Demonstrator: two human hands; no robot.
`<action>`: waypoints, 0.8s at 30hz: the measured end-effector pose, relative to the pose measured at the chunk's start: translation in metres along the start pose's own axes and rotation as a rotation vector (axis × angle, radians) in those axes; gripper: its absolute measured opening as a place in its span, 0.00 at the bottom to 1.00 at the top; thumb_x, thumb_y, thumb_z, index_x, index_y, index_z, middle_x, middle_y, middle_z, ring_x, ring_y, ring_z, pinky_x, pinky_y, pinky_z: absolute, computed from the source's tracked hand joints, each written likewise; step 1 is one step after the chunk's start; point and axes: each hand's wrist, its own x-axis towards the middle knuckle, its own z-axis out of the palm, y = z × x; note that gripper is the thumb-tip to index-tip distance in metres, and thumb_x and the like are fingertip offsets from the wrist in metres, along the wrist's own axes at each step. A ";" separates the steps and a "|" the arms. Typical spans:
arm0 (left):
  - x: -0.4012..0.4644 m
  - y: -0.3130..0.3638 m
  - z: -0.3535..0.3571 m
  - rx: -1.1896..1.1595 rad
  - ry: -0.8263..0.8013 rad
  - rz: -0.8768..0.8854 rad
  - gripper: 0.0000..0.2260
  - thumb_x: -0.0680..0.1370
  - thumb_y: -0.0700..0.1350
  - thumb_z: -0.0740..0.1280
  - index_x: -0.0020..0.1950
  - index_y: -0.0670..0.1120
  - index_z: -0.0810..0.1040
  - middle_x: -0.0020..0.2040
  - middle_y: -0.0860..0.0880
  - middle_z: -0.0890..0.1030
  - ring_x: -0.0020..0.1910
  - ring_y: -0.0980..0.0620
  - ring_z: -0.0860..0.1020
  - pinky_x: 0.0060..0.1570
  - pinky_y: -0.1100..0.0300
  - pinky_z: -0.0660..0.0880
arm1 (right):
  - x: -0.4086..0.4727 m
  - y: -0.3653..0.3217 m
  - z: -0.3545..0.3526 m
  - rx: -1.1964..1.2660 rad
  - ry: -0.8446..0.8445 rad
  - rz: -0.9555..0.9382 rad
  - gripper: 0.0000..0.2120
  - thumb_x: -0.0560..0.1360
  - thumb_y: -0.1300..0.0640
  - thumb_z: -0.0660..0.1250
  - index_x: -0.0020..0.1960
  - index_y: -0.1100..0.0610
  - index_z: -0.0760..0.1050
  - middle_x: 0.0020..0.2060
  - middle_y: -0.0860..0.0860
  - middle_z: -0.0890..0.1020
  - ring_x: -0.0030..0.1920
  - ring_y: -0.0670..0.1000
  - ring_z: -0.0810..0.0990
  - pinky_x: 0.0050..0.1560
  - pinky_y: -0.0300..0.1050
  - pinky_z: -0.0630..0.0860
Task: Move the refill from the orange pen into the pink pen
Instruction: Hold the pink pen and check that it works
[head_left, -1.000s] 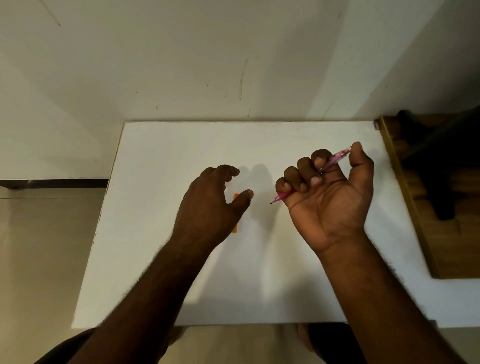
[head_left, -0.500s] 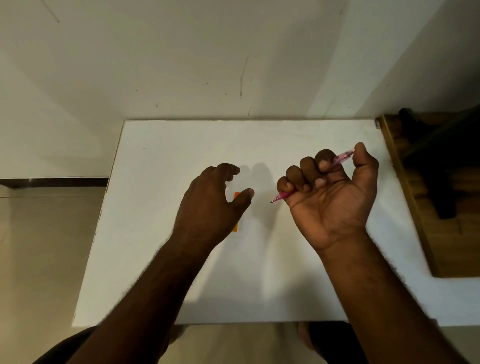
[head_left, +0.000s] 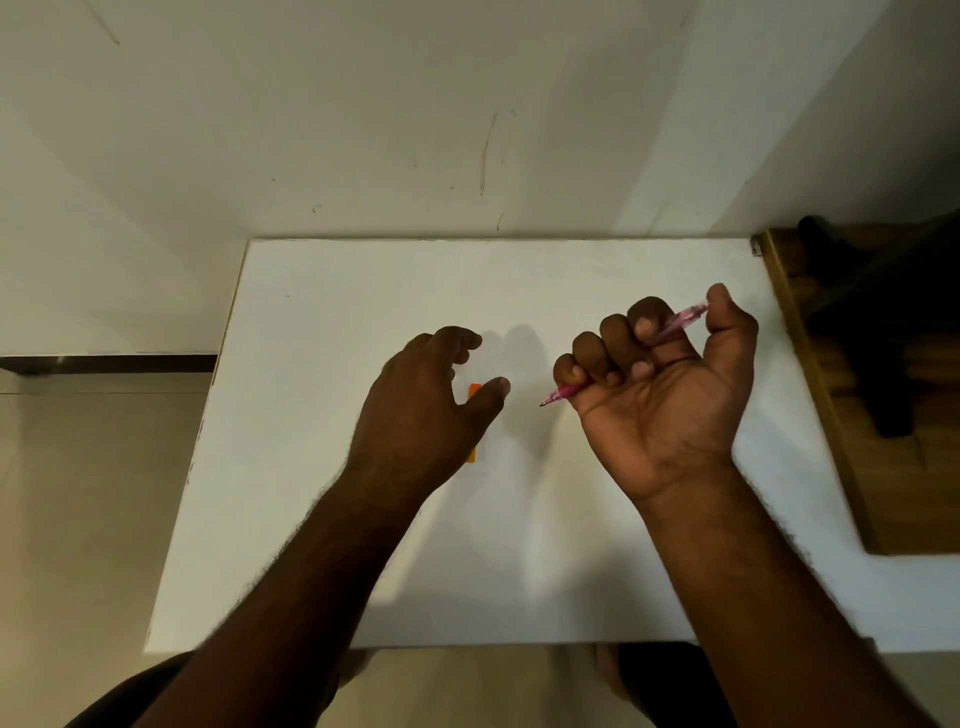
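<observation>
My right hand (head_left: 660, 410) is closed in a fist around the pink pen (head_left: 675, 326). The pen's tip pokes out at the lower left of the fist, and the thumb rests on its upper right end. My left hand (head_left: 421, 410) hovers palm down over the orange pen (head_left: 474, 391), fingers curled and apart. Only short orange bits show by the thumb and under the heel of the hand. Whether the hand touches the pen is hidden. No loose refill is visible.
Both hands are over a white table (head_left: 322, 519) set against a white wall. A wooden piece of furniture (head_left: 852, 467) with dark objects adjoins the table's right edge. Tiled floor lies to the left.
My right hand with the pink pen has drifted slightly right. The left hand stays over the orange pen.
</observation>
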 end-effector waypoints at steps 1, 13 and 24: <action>0.000 0.000 0.000 0.000 -0.001 -0.002 0.21 0.75 0.58 0.71 0.66 0.54 0.75 0.58 0.57 0.79 0.54 0.56 0.78 0.50 0.60 0.70 | 0.000 0.000 0.000 0.002 0.004 0.002 0.28 0.78 0.35 0.54 0.35 0.57 0.70 0.26 0.50 0.62 0.30 0.52 0.58 0.36 0.47 0.66; 0.000 0.000 0.002 -0.009 -0.015 -0.009 0.20 0.75 0.58 0.71 0.65 0.54 0.75 0.57 0.58 0.80 0.54 0.56 0.78 0.50 0.60 0.70 | 0.001 0.001 -0.001 -0.026 0.031 0.007 0.27 0.79 0.36 0.55 0.33 0.57 0.70 0.24 0.50 0.61 0.29 0.52 0.57 0.35 0.47 0.65; 0.001 -0.001 0.002 -0.006 -0.030 -0.013 0.20 0.75 0.58 0.71 0.65 0.55 0.75 0.56 0.58 0.80 0.54 0.56 0.78 0.50 0.60 0.70 | 0.002 0.001 -0.001 -0.069 0.034 0.000 0.27 0.79 0.37 0.54 0.32 0.56 0.68 0.24 0.49 0.62 0.29 0.51 0.58 0.36 0.47 0.64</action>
